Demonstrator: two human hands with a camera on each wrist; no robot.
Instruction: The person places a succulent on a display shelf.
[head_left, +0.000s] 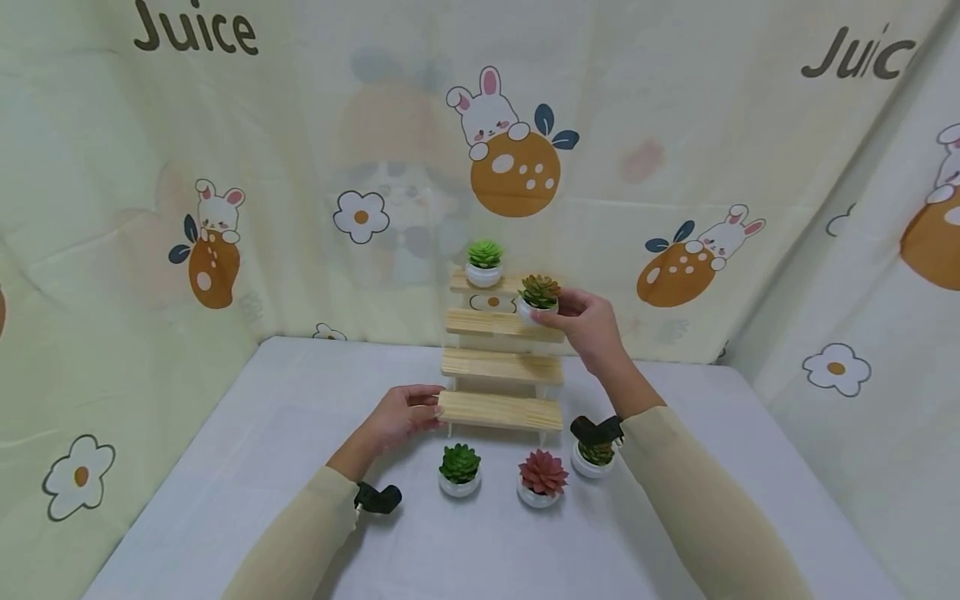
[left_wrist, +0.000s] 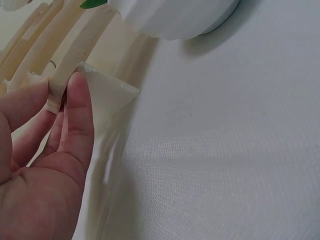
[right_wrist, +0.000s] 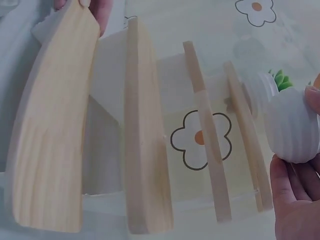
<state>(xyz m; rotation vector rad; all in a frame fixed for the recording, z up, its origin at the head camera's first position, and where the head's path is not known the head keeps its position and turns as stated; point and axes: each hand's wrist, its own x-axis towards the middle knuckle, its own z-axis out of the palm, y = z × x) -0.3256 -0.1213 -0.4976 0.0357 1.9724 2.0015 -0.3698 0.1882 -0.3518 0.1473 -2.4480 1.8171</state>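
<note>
A stepped wooden stand (head_left: 498,411) rises at the back of the table. My left hand (head_left: 401,415) pinches the left end of its lowest step, the thumb on one face and fingers on the other in the left wrist view. By the right end of the top steps, my right hand (head_left: 592,327) grips a potted succulent (head_left: 540,293) with brownish-green leaves. The right wrist view shows its white ribbed pot (right_wrist: 292,125) between thumb and fingers; whether it touches the top step I cannot tell. A bright green potted succulent (head_left: 484,263) stands on the top step's left.
In front of the stand, a dark green potted succulent (head_left: 460,468) and a red one (head_left: 542,477) stand on the white-covered table (head_left: 315,400). Another potted succulent (head_left: 594,458) is partly hidden by the right wrist's camera. A printed curtain (head_left: 300,167) hangs behind.
</note>
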